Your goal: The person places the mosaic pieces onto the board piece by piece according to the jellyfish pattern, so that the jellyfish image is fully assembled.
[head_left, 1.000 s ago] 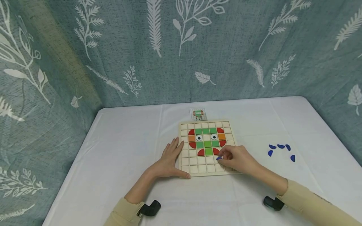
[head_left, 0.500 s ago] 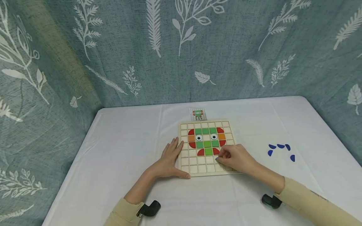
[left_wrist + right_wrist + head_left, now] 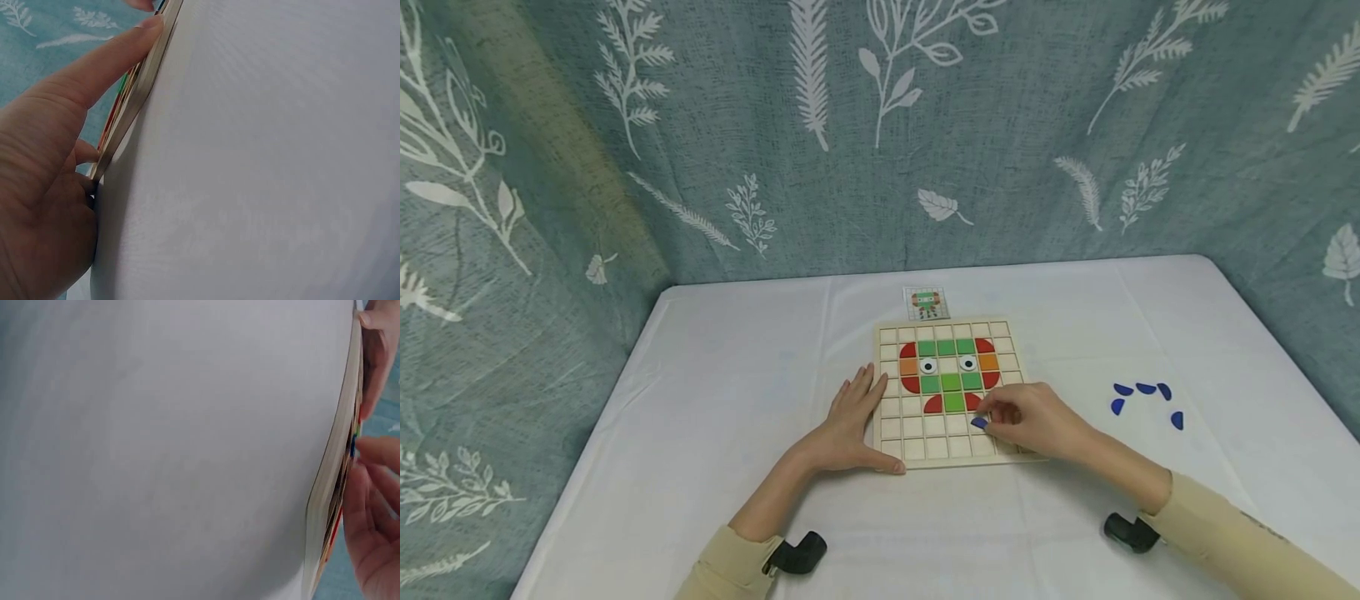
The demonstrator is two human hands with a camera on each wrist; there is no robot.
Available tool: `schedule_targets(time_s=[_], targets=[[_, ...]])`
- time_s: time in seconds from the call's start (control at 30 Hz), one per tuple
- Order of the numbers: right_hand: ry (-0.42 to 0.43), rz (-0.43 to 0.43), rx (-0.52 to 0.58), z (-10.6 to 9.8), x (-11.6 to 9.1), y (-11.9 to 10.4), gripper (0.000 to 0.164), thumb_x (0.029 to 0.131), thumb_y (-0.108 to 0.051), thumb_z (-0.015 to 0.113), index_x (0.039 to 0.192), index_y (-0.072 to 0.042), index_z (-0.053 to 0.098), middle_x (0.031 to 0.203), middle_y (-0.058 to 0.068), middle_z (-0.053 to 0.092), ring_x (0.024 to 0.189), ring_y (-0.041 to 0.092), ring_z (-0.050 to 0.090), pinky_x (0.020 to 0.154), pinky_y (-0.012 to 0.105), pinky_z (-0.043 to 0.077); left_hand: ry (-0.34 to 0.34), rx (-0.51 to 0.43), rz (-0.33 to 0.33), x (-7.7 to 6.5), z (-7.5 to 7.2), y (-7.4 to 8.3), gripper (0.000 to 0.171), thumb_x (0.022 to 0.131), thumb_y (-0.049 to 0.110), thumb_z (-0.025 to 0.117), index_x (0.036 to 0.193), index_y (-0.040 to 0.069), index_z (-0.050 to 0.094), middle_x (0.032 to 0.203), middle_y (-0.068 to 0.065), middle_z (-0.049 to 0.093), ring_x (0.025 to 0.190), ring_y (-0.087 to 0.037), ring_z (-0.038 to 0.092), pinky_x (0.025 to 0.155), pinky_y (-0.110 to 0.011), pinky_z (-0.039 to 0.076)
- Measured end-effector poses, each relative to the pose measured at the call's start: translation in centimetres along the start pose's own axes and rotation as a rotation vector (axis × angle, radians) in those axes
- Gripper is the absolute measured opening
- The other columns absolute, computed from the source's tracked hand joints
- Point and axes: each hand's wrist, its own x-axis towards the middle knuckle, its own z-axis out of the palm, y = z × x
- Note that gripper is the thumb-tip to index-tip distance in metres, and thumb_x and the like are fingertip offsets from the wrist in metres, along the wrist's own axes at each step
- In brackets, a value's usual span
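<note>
A wooden grid board (image 3: pixel 891 429) lies on the white table, with red, orange and green pieces and two eye discs set into a face-like pattern. My left hand (image 3: pixel 847 427) rests with fingers spread along its left edge, the thumb (image 3: pixel 134 47) on the front corner. Over the lower right squares, my right hand (image 3: pixel 1033 422) pinches a small blue half-round piece (image 3: pixel 978 422) by its right end, just below a red quarter-round piece (image 3: pixel 972 402). From the right wrist, the blue piece shows as a sliver beside the thumb and fingertips.
Several more blue half-round pieces (image 3: pixel 1146 388) lie scattered on the tablecloth (image 3: pixel 760 358) to the right of the board. A small printed pattern card (image 3: pixel 927 304) sits behind the board's back edge. A leaf-patterned curtain (image 3: pixel 820 200) hangs behind the table.
The blue piece has turned slightly in the right fingertips and now shows more of its face, staying over about the same squares. The left hand stays still.
</note>
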Motion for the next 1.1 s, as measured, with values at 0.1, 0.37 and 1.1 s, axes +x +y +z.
schedule_targets(time_s=[0.1, 0.37, 1.1], targets=[[-0.014, -0.022, 0.024, -0.14, -0.1, 0.17, 0.016, 0.085, -0.008, 0.075, 0.1, -0.012, 0.075, 0.073, -0.013, 0.056, 0.067, 0.007, 0.05, 0.055, 0.02, 0.044, 0.0, 0.0, -0.001, -0.04, -0.03, 0.06, 0.128, 0.066, 0.05, 0.087, 0.157, 0.005, 0.008, 0.162, -0.016, -0.007, 0.148, -0.025, -0.011, 0.118, -0.045, -0.004], [-0.002, -0.033, 0.025, -0.2, -0.03, 0.46, 0.012, 0.085, -0.009, 0.076, 0.097, -0.011, 0.075, 0.073, -0.013, 0.057, 0.067, 0.006, 0.05, 0.056, 0.021, 0.045, 0.003, 0.005, 0.006, 0.05, 0.0, -0.04, 0.128, 0.066, 0.05, 0.087, 0.156, 0.004, 0.009, 0.162, -0.017, -0.006, 0.148, -0.025, -0.011, 0.118, -0.045, -0.005], [0.017, -0.073, -0.056, 0.14, 0.49, 0.24, 0.012, 0.084, -0.021, 0.079, 0.09, -0.015, 0.071, 0.069, -0.014, 0.053, 0.065, 0.005, 0.049, 0.055, 0.02, 0.044, 0.004, 0.007, 0.011, -0.06, -0.09, 0.06, 0.128, 0.066, 0.049, 0.086, 0.156, 0.004, 0.008, 0.162, -0.017, -0.006, 0.148, -0.026, -0.011, 0.118, -0.045, -0.005]])
